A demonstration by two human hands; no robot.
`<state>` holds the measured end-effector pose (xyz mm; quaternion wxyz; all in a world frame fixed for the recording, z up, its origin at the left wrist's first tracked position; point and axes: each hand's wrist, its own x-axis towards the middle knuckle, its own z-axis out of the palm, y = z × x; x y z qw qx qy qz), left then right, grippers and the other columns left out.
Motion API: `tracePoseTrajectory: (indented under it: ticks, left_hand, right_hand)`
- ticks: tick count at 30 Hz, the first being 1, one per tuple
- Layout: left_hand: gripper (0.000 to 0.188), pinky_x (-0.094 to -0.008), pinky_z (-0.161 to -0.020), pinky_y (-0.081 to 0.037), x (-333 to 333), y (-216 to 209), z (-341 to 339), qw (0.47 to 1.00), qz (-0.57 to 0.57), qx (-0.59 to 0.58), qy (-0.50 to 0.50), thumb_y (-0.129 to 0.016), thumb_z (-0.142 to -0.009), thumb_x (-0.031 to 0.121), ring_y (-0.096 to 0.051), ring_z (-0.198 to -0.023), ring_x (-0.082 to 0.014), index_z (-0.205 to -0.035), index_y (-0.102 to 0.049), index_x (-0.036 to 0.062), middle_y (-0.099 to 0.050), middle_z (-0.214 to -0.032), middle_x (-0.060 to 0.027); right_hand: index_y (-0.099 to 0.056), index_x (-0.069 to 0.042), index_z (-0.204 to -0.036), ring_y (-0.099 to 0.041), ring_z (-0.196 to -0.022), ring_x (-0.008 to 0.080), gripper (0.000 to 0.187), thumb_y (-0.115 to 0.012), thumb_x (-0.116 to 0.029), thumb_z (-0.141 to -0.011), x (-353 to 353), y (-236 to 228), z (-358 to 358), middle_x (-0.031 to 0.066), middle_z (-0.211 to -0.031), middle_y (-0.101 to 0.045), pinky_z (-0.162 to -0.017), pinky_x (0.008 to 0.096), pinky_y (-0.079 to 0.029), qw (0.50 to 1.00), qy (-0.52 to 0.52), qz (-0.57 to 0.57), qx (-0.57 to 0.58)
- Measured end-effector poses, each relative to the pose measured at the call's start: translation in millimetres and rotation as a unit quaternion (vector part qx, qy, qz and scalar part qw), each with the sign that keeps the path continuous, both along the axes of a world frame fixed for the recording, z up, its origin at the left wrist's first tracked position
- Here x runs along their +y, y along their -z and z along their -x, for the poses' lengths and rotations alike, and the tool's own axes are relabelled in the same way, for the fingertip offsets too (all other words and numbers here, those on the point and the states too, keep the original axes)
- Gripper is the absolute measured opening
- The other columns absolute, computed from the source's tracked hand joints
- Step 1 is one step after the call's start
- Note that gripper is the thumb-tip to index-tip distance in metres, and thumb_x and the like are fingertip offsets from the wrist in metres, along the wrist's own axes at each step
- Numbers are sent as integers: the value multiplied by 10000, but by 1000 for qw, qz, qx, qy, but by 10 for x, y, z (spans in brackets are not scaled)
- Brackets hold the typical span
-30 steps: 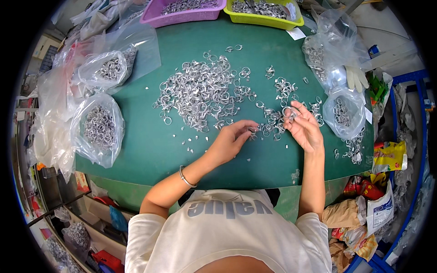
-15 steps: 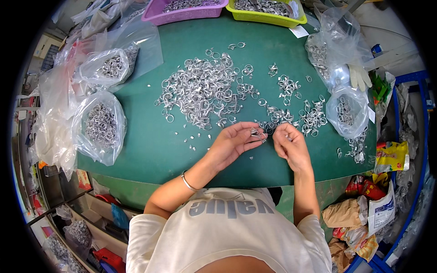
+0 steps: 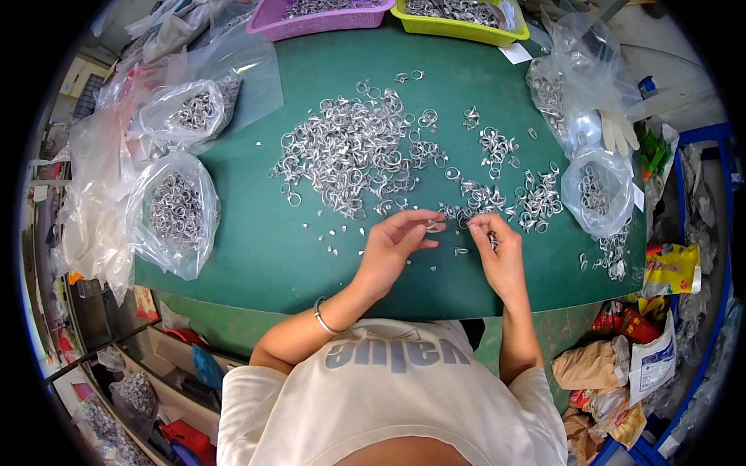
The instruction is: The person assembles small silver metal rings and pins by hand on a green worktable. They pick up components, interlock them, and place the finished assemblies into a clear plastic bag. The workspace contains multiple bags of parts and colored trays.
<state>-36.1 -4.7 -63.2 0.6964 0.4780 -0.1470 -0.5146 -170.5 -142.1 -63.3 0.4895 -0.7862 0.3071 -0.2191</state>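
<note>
Between the thumb and fingers of my left hand (image 3: 395, 247) a silver metal ring (image 3: 434, 227) is gripped, partly hidden by the fingers. My right hand (image 3: 503, 256) is curled, its fingertips close to the near edge of a ring cluster (image 3: 475, 198). Some metal rings (image 3: 493, 241) show inside its bent fingers; how many is hidden. A single metal piece (image 3: 461, 251) lies on the green table (image 3: 311, 272) between the hands. Beyond my left hand spreads a large pile of rings (image 3: 350, 155). Smaller ring clusters (image 3: 538, 202) lie beyond my right hand.
Open plastic bags of rings stand left (image 3: 177, 213) and right (image 3: 597, 190). At the far edge are a purple basket (image 3: 318, 27) and a yellow-green basket (image 3: 458, 29), both with metal parts. A white glove (image 3: 618, 133) lies at right. Tiny metal chips (image 3: 332, 250) are scattered near the pile.
A metal piece now lies on the table between my hands. My left hand has turned and its fingers have drawn in; my right fingers have loosened slightly. The whole view has shifted a little.
</note>
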Motion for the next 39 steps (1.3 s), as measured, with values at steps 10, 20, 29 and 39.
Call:
tracePoseTrajectory:
  ticks: [10, 20, 29, 39]
  left_hand:
    - [386, -388, -823, -397, 6, 146, -25, 722, -105, -684, -5, -611, -727, -52, -510, -1005, -302, -1100, -572, 41, -513, -1141, -119]
    - [286, -355, -764, -388, -399, 352, -32, 689, -74, -719, 60, -628, -760, 14, -535, -925, -249, -1040, -578, 39, -553, -1033, -82]
    - [165, -240, -659, -471, -293, 80, -122, 998, -37, 40, 30, -573, -850, -7, -593, -792, -127, -1015, -579, 0, -599, -891, -40]
    - [300, -318, -672, -421, -434, 235, 101, 797, -90, -596, 46, -682, -730, 21, -511, -799, -225, -1007, -564, 11, -481, -853, -100]
  right_hand:
    - [-536, -39, -829, -483, -508, 222, 170, -683, -111, -783, 48, 152, 174, 78, -675, -526, -490, 322, -401, 979, -89, 141, 118]
    - [-502, -39, -875, -412, -449, 136, 118, -498, -157, -882, -233, -9, 201, 143, -719, -526, -356, 227, -261, 782, -82, -533, -314]
    - [-529, -37, -784, -434, -502, 39, 130, -582, -92, -888, -125, 13, -7, -16, -616, -528, -444, 198, -295, 950, -8, -304, -77]
    - [-602, -29, -937, -504, -493, 167, 120, -603, -40, -817, -157, -9, -9, 84, -641, -551, -489, 305, -410, 999, 26, -30, 5]
